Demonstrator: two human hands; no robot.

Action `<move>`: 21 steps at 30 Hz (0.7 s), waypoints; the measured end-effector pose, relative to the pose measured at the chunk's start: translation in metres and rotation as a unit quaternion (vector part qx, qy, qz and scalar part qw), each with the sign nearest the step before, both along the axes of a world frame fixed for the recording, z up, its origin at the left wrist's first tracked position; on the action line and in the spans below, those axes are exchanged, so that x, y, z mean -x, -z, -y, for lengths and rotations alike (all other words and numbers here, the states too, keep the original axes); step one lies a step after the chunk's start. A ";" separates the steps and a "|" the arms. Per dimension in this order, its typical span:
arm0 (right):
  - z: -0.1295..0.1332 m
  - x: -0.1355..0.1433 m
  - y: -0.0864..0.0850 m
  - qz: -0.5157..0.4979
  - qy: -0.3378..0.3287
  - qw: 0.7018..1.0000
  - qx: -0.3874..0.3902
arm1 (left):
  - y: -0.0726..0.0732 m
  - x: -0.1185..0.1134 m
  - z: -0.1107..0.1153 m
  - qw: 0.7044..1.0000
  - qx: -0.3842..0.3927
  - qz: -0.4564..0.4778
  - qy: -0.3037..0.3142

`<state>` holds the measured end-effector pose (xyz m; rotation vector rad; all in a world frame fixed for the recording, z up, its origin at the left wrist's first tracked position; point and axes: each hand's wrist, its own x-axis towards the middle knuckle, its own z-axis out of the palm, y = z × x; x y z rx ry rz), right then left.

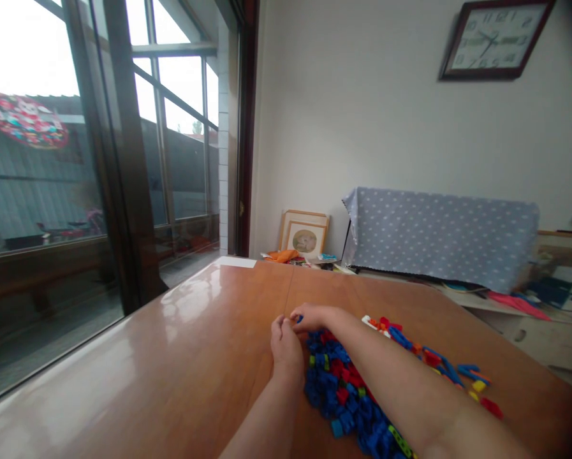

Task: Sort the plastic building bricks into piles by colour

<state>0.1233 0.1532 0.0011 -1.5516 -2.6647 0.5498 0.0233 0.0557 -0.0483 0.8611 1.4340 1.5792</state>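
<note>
Over the middle of the table, my left hand (286, 347) and my right hand (310, 317) meet at the fingertips. A small blue plastic piece (300, 318) shows between the thumb and fingers of my right hand, which is closed on it. The fingers of my left hand are curled in beside it; whatever they hold is hidden. Just right of my hands lies a pile of plastic building pieces (326, 389), mostly blue with some red and green. My right forearm passes over this pile and covers part of it.
More loose plastic pieces (432, 358) in red, blue, orange, white and yellow lie beyond my right forearm. The glossy wooden table (194, 357) reaches toward a cloth-covered object (443, 236) and framed pictures (305, 233) by the wall. Glass windows stand at the left.
</note>
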 end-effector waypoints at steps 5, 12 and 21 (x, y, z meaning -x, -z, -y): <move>0.016 -0.022 0.001 0.061 0.007 0.998 0.015 | -0.003 -0.007 0.009 0.999 0.000 -0.023 0.039; 0.060 -0.073 -0.025 0.049 -0.009 0.998 0.033 | -0.009 -0.020 0.029 0.966 -0.083 -0.168 0.180; 0.106 -0.151 -0.059 -0.132 0.050 0.989 0.041 | -0.019 -0.021 0.062 0.848 -0.167 -0.412 0.288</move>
